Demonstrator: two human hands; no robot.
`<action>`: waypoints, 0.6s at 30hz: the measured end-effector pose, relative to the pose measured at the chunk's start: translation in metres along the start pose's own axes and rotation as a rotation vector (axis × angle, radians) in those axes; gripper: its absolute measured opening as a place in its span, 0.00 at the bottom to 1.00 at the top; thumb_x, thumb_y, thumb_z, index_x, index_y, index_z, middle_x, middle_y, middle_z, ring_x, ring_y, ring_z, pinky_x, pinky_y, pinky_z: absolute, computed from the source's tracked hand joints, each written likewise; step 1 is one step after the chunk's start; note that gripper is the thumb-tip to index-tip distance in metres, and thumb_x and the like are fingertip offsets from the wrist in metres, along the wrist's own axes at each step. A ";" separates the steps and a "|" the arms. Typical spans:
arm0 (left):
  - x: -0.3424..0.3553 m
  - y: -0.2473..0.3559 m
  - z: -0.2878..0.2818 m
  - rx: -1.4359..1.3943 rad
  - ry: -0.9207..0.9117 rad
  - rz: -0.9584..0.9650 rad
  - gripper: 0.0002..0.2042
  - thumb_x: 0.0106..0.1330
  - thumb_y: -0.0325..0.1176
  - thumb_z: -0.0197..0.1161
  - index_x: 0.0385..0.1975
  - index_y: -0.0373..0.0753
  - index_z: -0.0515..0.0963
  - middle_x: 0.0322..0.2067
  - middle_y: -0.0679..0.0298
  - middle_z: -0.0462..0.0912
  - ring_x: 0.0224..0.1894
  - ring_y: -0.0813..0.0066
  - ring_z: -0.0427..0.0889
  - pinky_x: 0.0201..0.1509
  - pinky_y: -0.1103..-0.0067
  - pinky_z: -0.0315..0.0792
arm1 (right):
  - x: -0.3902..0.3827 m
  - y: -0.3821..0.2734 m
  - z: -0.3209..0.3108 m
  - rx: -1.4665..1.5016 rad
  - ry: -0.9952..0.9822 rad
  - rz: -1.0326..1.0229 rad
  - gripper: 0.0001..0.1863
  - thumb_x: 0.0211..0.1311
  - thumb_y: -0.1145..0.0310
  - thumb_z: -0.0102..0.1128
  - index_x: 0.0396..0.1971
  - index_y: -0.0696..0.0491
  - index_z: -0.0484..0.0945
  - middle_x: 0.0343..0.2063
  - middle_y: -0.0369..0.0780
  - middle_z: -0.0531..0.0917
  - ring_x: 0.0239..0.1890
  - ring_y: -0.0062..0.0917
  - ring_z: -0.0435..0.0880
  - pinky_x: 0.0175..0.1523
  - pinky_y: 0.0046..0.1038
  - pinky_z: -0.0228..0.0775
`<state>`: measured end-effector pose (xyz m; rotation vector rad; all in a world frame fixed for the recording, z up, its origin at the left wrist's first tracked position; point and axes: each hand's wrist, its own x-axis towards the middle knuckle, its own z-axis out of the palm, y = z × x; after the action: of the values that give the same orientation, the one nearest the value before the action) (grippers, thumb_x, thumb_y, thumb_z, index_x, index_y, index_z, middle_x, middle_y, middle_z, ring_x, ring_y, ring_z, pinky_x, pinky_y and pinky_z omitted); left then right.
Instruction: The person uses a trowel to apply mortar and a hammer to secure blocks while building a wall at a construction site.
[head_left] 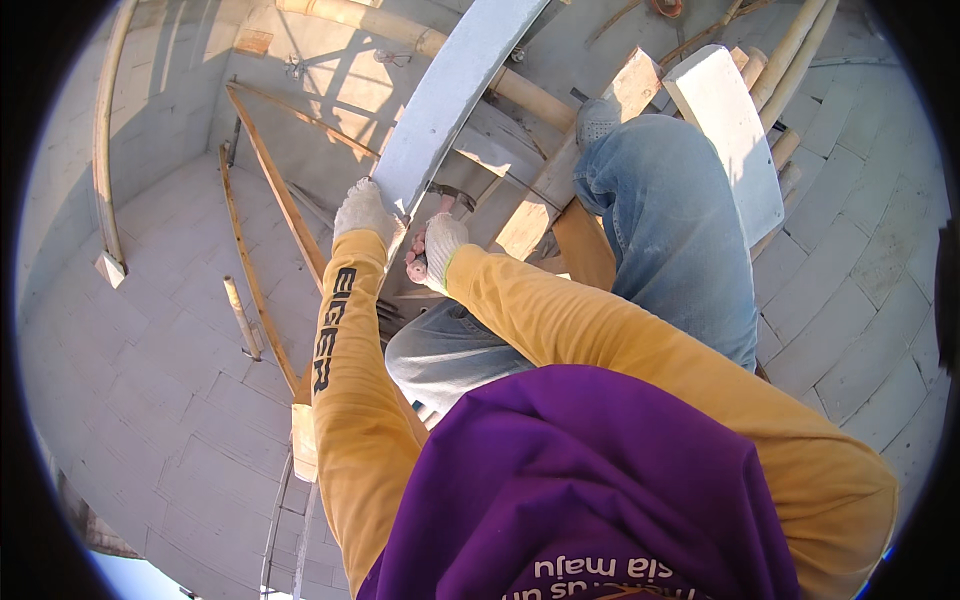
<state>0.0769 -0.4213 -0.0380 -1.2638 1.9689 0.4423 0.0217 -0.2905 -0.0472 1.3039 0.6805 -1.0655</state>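
My left hand (359, 208), in a white knitted glove, grips the near end of a long, curved, pale blue-grey board (445, 105) that runs up to the top of the view. Just to its right, my right hand (440, 248), also gloved, is closed on a hammer (455, 196) with a pinkish handle. The hammer's head lies beside the board's right edge, near my left hand; I cannot tell whether it touches. The right hand's fingertips are partly hidden. My bent jeans-clad legs (660, 230) are below and to the right of both hands.
Wooden beams (525, 220) and bamboo poles (787, 60) form an open framework. A pale slab (735, 165) leans right of my knee. Timber strips (275, 200) slope at the left, beside tiled grey walls or surfaces (120, 370). A ladder-like metal piece (275, 530) is low at the left.
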 end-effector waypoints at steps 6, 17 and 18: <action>0.008 -0.005 0.005 0.036 0.017 0.085 0.30 0.51 0.42 0.76 0.52 0.36 0.72 0.53 0.47 0.78 0.58 0.52 0.79 0.60 0.66 0.75 | -0.035 -0.040 -0.013 -0.556 0.089 -0.131 0.18 0.72 0.55 0.43 0.31 0.54 0.74 0.16 0.39 0.69 0.16 0.31 0.70 0.20 0.33 0.63; -0.013 0.007 -0.017 -0.074 0.016 0.062 0.37 0.51 0.43 0.77 0.60 0.34 0.68 0.59 0.51 0.74 0.63 0.53 0.74 0.67 0.66 0.69 | -0.382 -0.154 0.070 -2.028 0.044 0.168 0.27 0.68 0.60 0.61 0.64 0.52 0.68 0.22 0.29 0.76 0.17 0.12 0.74 0.18 0.16 0.66; -0.013 0.008 -0.018 -0.100 0.010 0.034 0.36 0.52 0.42 0.76 0.59 0.34 0.69 0.59 0.51 0.75 0.63 0.53 0.74 0.67 0.66 0.69 | -0.408 -0.144 0.098 -2.186 0.055 0.021 0.23 0.68 0.57 0.60 0.59 0.49 0.72 0.21 0.29 0.77 0.18 0.12 0.75 0.21 0.18 0.67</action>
<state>0.0652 -0.4209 -0.0170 -1.2983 2.0012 0.5587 -0.2860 -0.2797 0.2722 -0.5904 1.1987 0.1463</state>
